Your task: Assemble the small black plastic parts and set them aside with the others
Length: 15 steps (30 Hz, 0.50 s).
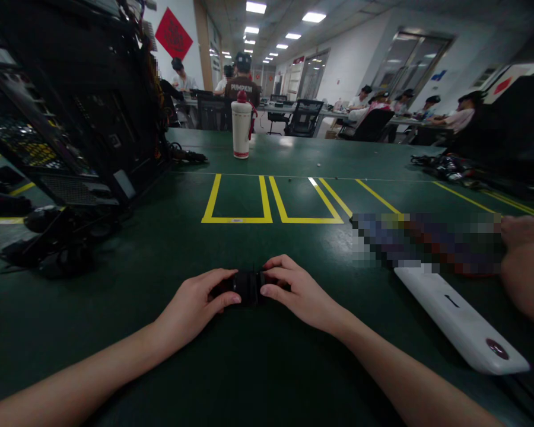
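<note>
Low in the middle of the head view, a small black object [248,288] rests on the dark green table [182,367]. It looks roughly cylindrical, with a thin flange near its right end; finer detail is too dark to tell. My left hand [204,295] grips its left end between thumb and fingers. From the right, my right hand [296,290] holds the other end with thumb and bent fingers.
Yellow tape outlines [237,220] lie beyond my hands. A white cup [241,130] stands farther back. On the left is a large black computer case [102,112] with cables. A white power strip [458,320] and another person's hand [527,267] are at the right.
</note>
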Each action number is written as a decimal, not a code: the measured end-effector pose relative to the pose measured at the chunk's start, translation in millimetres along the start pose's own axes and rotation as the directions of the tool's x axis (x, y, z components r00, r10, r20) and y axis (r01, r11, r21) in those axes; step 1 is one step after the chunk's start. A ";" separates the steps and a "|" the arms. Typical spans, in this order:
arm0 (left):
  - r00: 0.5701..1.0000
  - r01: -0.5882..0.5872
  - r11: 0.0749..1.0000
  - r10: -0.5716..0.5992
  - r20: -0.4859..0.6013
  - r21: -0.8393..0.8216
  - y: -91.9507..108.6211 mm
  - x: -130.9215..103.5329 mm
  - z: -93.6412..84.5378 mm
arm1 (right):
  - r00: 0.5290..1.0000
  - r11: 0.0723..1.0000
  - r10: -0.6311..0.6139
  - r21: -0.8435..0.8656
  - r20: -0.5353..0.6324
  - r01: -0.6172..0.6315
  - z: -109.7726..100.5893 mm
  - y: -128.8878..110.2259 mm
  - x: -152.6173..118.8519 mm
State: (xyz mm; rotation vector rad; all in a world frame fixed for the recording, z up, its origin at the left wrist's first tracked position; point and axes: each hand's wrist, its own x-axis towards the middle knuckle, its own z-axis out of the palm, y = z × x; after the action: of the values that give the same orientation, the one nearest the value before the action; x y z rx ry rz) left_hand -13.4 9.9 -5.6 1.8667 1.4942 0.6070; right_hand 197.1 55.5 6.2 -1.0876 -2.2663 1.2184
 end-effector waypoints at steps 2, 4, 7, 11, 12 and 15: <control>1.000 0.004 1.000 -0.004 0.003 -0.002 1.0 -0.2 -0.3 | 1.000 1.000 0.000 -0.002 -0.001 0.000 0.0 -0.3 -0.3; 1.000 0.006 1.000 -0.006 0.005 -0.004 1.3 -0.4 -0.5 | 1.000 0.999 0.007 0.034 -0.003 -0.007 0.6 0.5 -1.1; 1.000 0.002 1.000 -0.002 0.009 -0.007 0.2 -0.6 -0.6 | 1.000 0.998 -0.008 0.058 -0.018 0.009 1.4 2.7 -2.3; 1.000 0.004 1.000 -0.004 0.012 -0.003 -2.0 -0.6 -0.2 | 1.000 0.998 -0.007 0.061 -0.009 0.007 0.7 3.1 -1.7; 1.000 0.005 1.000 -0.005 0.009 -0.003 -2.0 -0.5 0.0 | 1.000 0.998 0.000 0.059 0.001 0.000 0.3 2.5 -1.2; 1.000 0.006 1.000 -0.006 0.004 -0.004 0.0 -0.5 -0.2 | 1.000 1.000 -0.001 0.019 0.018 0.000 -0.8 -0.4 -0.2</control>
State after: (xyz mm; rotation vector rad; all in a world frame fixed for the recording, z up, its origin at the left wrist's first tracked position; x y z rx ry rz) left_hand -13.7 9.5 -5.5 1.8588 1.4943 0.6027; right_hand 197.5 55.7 7.0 -1.0737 -2.2636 1.2511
